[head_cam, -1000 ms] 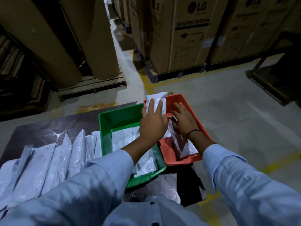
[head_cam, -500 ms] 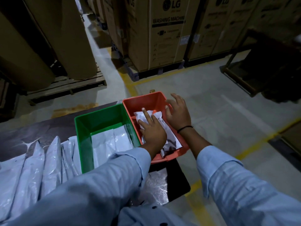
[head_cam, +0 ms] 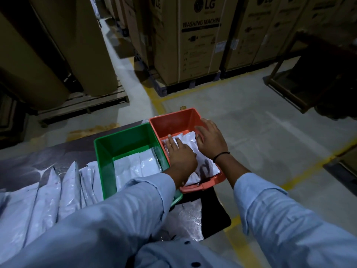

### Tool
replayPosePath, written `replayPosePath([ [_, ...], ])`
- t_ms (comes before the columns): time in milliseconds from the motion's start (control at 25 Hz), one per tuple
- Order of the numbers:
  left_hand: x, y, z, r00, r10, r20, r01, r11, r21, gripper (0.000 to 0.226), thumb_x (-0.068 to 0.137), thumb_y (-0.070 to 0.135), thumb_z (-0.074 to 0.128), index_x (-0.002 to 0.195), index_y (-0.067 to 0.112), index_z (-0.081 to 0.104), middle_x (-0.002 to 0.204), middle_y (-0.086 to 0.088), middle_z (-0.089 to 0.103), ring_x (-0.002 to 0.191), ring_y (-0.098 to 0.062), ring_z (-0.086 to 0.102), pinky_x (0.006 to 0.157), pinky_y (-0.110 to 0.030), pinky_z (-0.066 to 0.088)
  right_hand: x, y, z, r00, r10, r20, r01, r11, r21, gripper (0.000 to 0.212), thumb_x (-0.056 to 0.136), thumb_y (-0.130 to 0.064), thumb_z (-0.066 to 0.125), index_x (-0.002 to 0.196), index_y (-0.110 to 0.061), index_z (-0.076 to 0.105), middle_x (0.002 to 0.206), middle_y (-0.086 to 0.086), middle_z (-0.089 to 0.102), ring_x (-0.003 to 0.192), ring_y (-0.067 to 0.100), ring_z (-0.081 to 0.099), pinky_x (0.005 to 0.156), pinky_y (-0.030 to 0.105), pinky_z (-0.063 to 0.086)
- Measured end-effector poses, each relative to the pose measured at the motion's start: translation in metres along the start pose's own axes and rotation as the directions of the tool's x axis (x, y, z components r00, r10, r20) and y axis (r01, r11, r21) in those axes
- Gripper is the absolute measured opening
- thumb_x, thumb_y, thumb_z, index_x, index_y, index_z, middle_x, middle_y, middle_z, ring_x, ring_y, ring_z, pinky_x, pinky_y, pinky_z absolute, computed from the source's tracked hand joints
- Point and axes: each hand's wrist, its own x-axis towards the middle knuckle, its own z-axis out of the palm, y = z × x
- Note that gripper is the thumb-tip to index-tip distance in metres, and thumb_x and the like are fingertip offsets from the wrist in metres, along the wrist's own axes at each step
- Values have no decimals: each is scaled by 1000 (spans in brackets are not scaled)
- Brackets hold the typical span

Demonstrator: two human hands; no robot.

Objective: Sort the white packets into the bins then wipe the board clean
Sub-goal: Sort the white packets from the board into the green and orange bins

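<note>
**Operator:** Warehouse floor, boxed washing machines (head_cam: 201,39) behind; dark board (head_cam: 25,163) in front. Report hand status.

**Inspector:** Both hands are inside the red bin (head_cam: 173,120). The left hand (head_cam: 181,155) lies flat, fingers extended, pressing down on a white packet (head_cam: 190,141). The right hand (head_cam: 210,140) rests spread on the same packet, just right of the left. Neither hand is closed around anything; both are open-palmed and pressing.

**Operator:** Packet orientation?

**Inspector:** The packet lies flat on others in the red bin. Its long axis appears to run with the bin's length, from under the wrists away past the fingertips. Which end is the opening cannot be determined.

**Operator:** Progress?

**Inspector:** Judged partial. The green bin (head_cam: 123,136), directly left of the pressing hands, holds flat packets along its floor. A row of unsorted packets (head_cam: 58,188) lies overlapping on the board, well left of the hands. The board wipe does not look started; no cloth is visible.

**Operator:** Remaining?

**Inspector:** Sort the remaining row, then wipe.
</note>
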Motion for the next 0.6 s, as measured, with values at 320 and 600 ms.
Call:
replayPosePath([
  [320,-19,-45,-46,968,-1,-250,-2,1000,-14,60,101,52,38,148,15,45,164,-20,25,152,-52,1,122,-64,-8,18,-38,2,998,-55,14,55,998,-12,47,83,-24,50,126,-9,63,142,20,51,132,39,47,111,48,38],
  [600,-47,-116,-67,940,-96,-327,83,995,-54,61,101,47,38,153,15,37,165,-17,24,152,-51,4,121,-67,-5,21,-110,3,992,-122,27,121,993,7,51,79,-20,56,130,-10,59,141,20,51,132,39,45,110,50,38],
])
